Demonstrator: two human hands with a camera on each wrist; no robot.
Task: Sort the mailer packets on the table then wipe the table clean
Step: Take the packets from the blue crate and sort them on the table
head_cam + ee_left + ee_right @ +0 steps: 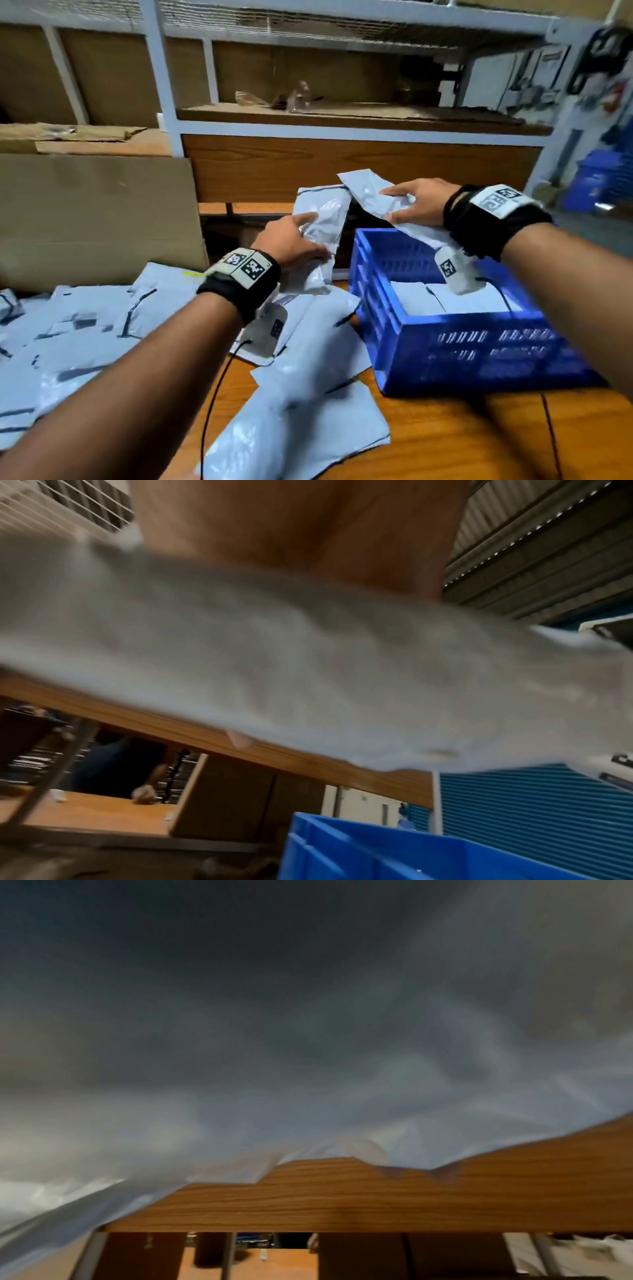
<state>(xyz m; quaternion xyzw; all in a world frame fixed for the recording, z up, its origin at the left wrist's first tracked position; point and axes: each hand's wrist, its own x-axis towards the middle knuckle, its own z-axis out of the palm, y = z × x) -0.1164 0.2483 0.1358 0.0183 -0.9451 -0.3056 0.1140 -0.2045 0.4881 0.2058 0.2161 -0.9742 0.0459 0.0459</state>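
Head view: crinkled glossy grey mailer packets [318,236].

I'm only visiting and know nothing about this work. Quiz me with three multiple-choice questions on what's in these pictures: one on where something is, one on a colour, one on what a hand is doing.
1. Where does the crate stand?
A. on the table's right side
B. on the shelf
C. on the floor

2. What colour is the crate?
A. red
B. blue
C. green

3. What is the right hand doing?
A. resting flat on the table
B. wiping with a cloth
C. gripping a packet above the crate

Answers:
1 A: the head view shows it on the wooden table, right of the loose packets.
2 B: its walls are bright blue.
3 C: its fingers curl round a grey packet over the crate, while the left hand holds another packet.
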